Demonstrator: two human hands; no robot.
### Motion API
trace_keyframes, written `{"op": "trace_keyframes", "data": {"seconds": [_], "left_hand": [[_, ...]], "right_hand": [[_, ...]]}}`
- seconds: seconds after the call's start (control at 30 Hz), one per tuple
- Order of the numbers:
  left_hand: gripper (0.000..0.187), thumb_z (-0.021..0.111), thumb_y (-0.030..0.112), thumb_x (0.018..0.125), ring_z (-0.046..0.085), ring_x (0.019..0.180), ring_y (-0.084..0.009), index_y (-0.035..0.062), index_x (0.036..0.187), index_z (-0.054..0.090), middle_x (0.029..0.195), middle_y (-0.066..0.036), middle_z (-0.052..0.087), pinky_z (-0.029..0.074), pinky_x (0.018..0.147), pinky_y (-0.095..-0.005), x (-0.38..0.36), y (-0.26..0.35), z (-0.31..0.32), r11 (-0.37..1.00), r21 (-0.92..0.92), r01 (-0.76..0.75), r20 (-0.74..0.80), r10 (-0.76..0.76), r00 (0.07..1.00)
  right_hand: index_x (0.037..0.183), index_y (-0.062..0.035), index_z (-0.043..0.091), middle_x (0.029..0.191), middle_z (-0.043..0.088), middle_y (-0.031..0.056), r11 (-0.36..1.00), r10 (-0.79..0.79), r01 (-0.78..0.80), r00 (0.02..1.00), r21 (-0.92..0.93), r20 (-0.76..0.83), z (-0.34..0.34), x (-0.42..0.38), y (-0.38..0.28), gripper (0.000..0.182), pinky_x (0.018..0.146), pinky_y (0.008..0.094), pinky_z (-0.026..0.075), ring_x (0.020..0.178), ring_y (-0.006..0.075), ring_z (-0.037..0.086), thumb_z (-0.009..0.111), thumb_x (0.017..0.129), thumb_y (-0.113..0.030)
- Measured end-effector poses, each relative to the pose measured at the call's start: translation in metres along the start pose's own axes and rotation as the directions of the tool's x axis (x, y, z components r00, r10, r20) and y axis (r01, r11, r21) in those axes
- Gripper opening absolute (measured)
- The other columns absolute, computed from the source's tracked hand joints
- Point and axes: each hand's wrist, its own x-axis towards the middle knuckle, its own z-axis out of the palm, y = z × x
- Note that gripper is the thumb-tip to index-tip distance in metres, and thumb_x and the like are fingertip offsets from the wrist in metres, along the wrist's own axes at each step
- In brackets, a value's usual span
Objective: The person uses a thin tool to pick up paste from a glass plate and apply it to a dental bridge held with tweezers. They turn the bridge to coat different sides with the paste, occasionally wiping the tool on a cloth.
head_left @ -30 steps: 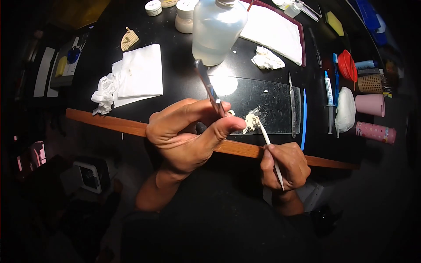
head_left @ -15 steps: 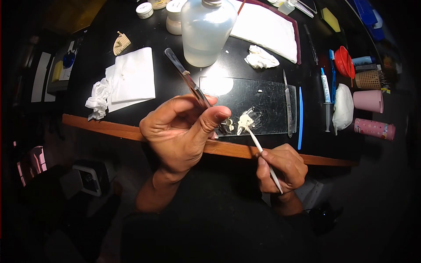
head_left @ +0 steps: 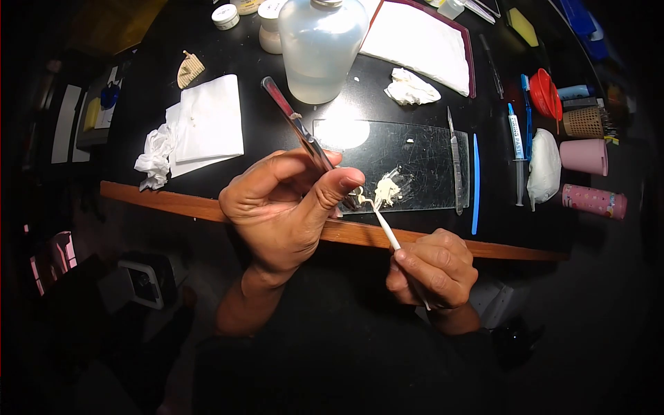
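My left hand (head_left: 283, 200) is closed on metal tweezers (head_left: 311, 143), which slant up to the left. Near their lower end, beside my thumb, a small piece (head_left: 362, 196) carries cream-coloured paste; its shape is partly hidden. A slim white pointed stick (head_left: 387, 232) is pinched in my right hand (head_left: 439, 270), with its tip at that small piece. Just right of the tip, a smeared lump of cream paste (head_left: 388, 189) lies on a scratched glass plate (head_left: 429, 155). A scalpel-like metal tool (head_left: 455, 162) rests along the plate's right side.
A large clear bottle (head_left: 321, 59) stands behind the plate. Folded white tissue (head_left: 211, 121) and a crumpled tissue (head_left: 155, 155) lie left. On the right are a blue strip (head_left: 476, 183), a paste syringe (head_left: 515, 145) and a pink cup (head_left: 584, 157). A wooden edge (head_left: 166, 200) borders the table.
The white stick's tip has moved left from the paste lump to the small piece by the tweezers. My right hand shifted slightly left; my left hand stays nearly still.
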Motion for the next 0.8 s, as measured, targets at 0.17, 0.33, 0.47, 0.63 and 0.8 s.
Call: {"op": "trace_keyframes", "data": {"seconds": [0.17,0.33,0.47,0.63,0.8], "left_hand": [[0.018,0.088,0.000,0.090,0.067,0.063,-0.0085,-0.0076,0.102,0.077,0.085,-0.011,0.076,0.053,0.053,-0.0201,-0.0001,-0.0009,-0.0009,1.000,0.003,-0.013,0.012,0.013,1.000],[0.019,0.090,-0.003,0.086,0.074,0.075,-0.0093,-0.0090,0.100,0.079,0.089,-0.011,0.078,0.059,0.062,-0.0193,-0.0003,0.0014,-0.0016,1.000,0.014,-0.005,0.006,0.005,1.000],[0.019,0.090,-0.003,0.085,0.075,0.078,-0.0111,-0.0087,0.099,0.079,0.091,-0.012,0.078,0.061,0.066,-0.0202,-0.0010,-0.0016,-0.0028,0.998,0.011,-0.054,0.019,0.054,0.998],[0.018,0.091,-0.004,0.085,0.076,0.079,-0.0120,-0.0085,0.099,0.080,0.091,-0.011,0.078,0.061,0.066,-0.0204,-0.0022,0.0004,-0.0005,0.997,0.017,-0.075,0.011,0.075,0.997],[0.019,0.091,-0.003,0.084,0.076,0.077,-0.0117,-0.0084,0.099,0.080,0.089,-0.011,0.078,0.061,0.066,-0.0204,-0.0025,0.0014,-0.0024,0.996,0.057,-0.071,0.022,0.070,0.997]], "right_hand": [[0.104,-0.0040,0.080,0.088,0.077,0.0055,0.999,-0.028,0.029,0.999,-0.023,0.036,-0.0013,0.0004,-0.0002,0.024,0.049,0.0246,0.047,0.067,0.0127,0.070,0.091,0.087,-0.016],[0.104,-0.0045,0.079,0.087,0.076,0.0050,0.998,-0.027,0.029,0.998,-0.047,0.049,-0.0001,0.0000,-0.0015,0.023,0.050,0.0253,0.046,0.068,0.0130,0.069,0.090,0.087,-0.016],[0.107,-0.0044,0.076,0.085,0.075,0.0043,0.998,-0.007,0.010,0.999,-0.060,0.045,0.0010,-0.0016,-0.0030,0.025,0.051,0.0266,0.046,0.069,0.0142,0.068,0.089,0.092,-0.020],[0.106,-0.0045,0.077,0.085,0.075,0.0047,0.999,-0.017,0.018,1.000,-0.051,0.026,0.0008,-0.0027,-0.0024,0.024,0.050,0.0260,0.045,0.068,0.0138,0.068,0.089,0.090,-0.019],[0.105,-0.0044,0.079,0.087,0.076,0.0056,0.998,-0.048,0.048,0.999,-0.029,-0.001,0.0018,-0.0026,0.0005,0.023,0.048,0.0247,0.045,0.066,0.0122,0.069,0.090,0.089,-0.017]]}}
